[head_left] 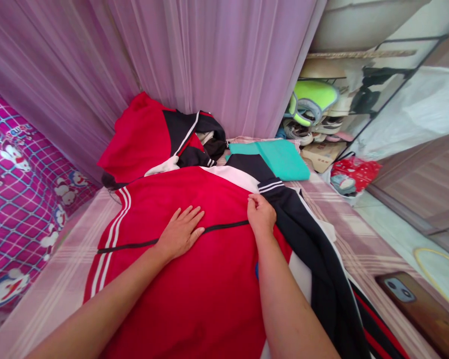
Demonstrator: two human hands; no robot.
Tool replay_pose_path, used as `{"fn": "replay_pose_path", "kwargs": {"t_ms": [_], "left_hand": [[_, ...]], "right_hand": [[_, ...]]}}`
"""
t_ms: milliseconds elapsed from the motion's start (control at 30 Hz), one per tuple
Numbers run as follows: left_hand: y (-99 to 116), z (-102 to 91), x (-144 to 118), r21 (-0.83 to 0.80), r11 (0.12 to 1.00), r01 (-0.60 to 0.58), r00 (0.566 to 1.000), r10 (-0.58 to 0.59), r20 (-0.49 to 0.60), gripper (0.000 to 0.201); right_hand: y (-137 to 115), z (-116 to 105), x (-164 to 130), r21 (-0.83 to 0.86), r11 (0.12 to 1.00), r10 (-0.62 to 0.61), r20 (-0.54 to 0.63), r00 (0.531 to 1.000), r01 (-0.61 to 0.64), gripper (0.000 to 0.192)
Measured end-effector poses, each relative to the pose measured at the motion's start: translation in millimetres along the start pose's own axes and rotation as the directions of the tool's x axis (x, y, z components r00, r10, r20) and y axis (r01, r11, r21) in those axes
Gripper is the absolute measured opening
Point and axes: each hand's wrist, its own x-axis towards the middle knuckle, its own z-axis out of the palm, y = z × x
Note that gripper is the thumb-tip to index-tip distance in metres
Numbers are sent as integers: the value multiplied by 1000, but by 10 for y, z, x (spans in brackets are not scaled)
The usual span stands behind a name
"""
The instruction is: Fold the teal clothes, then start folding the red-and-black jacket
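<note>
Two hands: on red jacket (194,269), frame centre
Left hand (180,232): flat, released, pressing fabric
Right hand (261,215): grip pinching jacket beside black sleeve (314,249)
Bed (60,279): beneath

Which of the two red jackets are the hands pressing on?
The spread-out red jacket under both hands, not the crumpled jacket by the curtain.

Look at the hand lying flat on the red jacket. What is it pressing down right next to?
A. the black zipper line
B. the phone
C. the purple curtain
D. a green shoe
A. The left hand lies flat, fingers spread, on the red jacket, with its fingertips at the black zipper line, while the right hand pinches the cloth at the zipper's far end.
</note>
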Motion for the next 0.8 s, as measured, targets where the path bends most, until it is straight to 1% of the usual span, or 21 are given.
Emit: {"fn": "replay_pose_path", "kwargs": {"t_ms": [67,200,267,333,367,400,433,467,500,533,567,600,667,733,800], "left_hand": [[-10,20,-23,31,999,26,1000,-26,9,57],[-3,30,65,52,996,69,997,-71,33,56],[10,37,86,65,996,64,997,-66,28,57],[31,47,73,97,994,57,998,-54,-38,58],[44,51,56,117,992,56,995,-45,-92,60],[57,53,36,138,989,52,988,-31,-150,61],[71,53,13,155,987,42,978,-9,-208,61],[83,52,-11,168,986,23,966,22,-259,60],[93,48,-34,173,985,-7,952,59,-299,57],[98,45,-55,170,984,-48,940,102,-327,52],[98,43,-76,159,982,-98,929,148,-340,46],[93,44,-95,141,978,-153,922,192,-337,40],[71,54,-129,90,967,-238,917,254,-308,33],[41,74,-161,46,964,-261,920,263,-291,32],[12,98,-188,21,970,-241,923,236,-303,31]], "right_hand": [[-16,-24,0,-16,1000,17,26,1000,-17,30],[-59,-69,13,-33,999,25,46,999,-23,32],[-114,-76,5,-21,999,-28,53,998,29,34],[-207,-64,-38,7,987,-162,110,981,162,37],[-264,-51,-75,22,967,-255,167,952,255,39],[-324,-34,-121,32,936,-347,240,906,350,41],[-380,-15,-171,27,900,-420,322,849,435,43],[-425,4,-220,4,867,-456,406,792,498,44],[-457,20,-261,-40,844,-451,483,750,534,46],[-470,29,-289,-106,833,-408,544,733,542,49],[-466,28,-301,-185,830,-339,580,740,526,52],[-446,18,-296,-267,830,-261,592,763,490,55],[-373,-31,-243,-397,824,-129,564,816,404,57],[-289,-98,-165,-472,815,-53,518,854,337,58],[-223,-156,-99,-511,806,-14,488,873,299,59]]}}
